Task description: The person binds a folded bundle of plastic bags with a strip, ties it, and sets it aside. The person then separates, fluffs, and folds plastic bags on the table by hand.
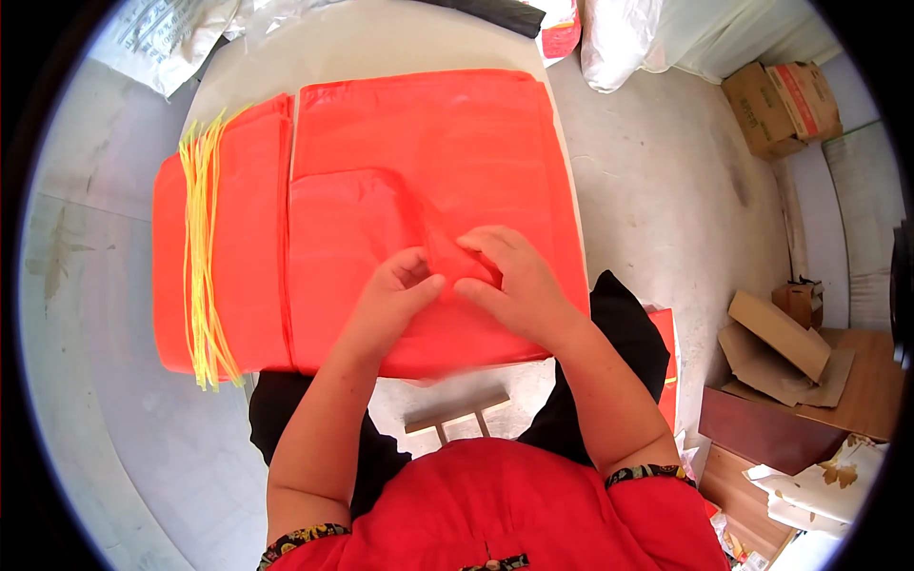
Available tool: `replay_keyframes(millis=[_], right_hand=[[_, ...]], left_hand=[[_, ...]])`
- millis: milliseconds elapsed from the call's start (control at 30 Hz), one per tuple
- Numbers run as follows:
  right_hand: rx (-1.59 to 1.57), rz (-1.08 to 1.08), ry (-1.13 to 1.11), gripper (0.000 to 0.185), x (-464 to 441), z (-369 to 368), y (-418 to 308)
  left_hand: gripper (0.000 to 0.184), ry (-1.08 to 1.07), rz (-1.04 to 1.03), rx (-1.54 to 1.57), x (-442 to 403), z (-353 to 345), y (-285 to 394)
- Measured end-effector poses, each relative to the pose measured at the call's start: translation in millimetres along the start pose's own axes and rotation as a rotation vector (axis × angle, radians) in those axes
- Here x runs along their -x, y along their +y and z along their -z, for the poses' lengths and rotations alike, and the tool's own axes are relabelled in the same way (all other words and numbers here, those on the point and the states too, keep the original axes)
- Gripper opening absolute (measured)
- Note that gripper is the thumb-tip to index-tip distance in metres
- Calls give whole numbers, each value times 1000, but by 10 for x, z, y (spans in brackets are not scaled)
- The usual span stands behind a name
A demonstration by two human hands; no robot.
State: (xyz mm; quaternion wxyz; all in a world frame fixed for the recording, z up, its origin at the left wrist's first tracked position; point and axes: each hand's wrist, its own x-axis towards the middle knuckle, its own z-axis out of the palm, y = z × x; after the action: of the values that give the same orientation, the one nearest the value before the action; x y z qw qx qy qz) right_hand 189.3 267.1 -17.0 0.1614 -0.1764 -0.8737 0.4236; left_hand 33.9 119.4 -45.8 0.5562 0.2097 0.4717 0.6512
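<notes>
Above a stack of red plastic sheets or bags [476, 133], my left hand [398, 293] pinches a thin red plastic sheet [357, 224], thumb and fingers bent. Close by on the right, my right hand [519, 285] has its fingers curled round a gathered fold of the same sheet. The fold rises between both hands, and its lower part drapes toward the table's front edge. Whether the sheet is a bag, I cannot tell. To the left, a bundle of yellow ties [200, 247] lies across a second red pile [257, 238].
The pale table [257, 67] has a black roll [495, 13] at its far edge. Cardboard boxes [785, 107] stand at the back right. An opened carton [785, 352] sits on a brown cabinet [866, 381]. White bags [619, 43] are beyond the table.
</notes>
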Motion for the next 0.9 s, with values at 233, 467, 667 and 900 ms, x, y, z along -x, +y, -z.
replay_keyframes(millis=[233, 467, 667, 900], right_hand=[[-32, -37, 15, 37, -71, 82, -49], [-141, -96, -41, 42, -73, 109, 67], [-64, -65, -36, 45, -7, 179, -139], [-68, -215, 156, 37, -4, 332, 3]], left_hand=[[14, 27, 18, 99, -108, 32, -106], [23, -7, -22, 132, -137, 104, -205], [17, 17, 18, 195, -139, 83, -176], [15, 31, 8, 171, -157, 112, -231]])
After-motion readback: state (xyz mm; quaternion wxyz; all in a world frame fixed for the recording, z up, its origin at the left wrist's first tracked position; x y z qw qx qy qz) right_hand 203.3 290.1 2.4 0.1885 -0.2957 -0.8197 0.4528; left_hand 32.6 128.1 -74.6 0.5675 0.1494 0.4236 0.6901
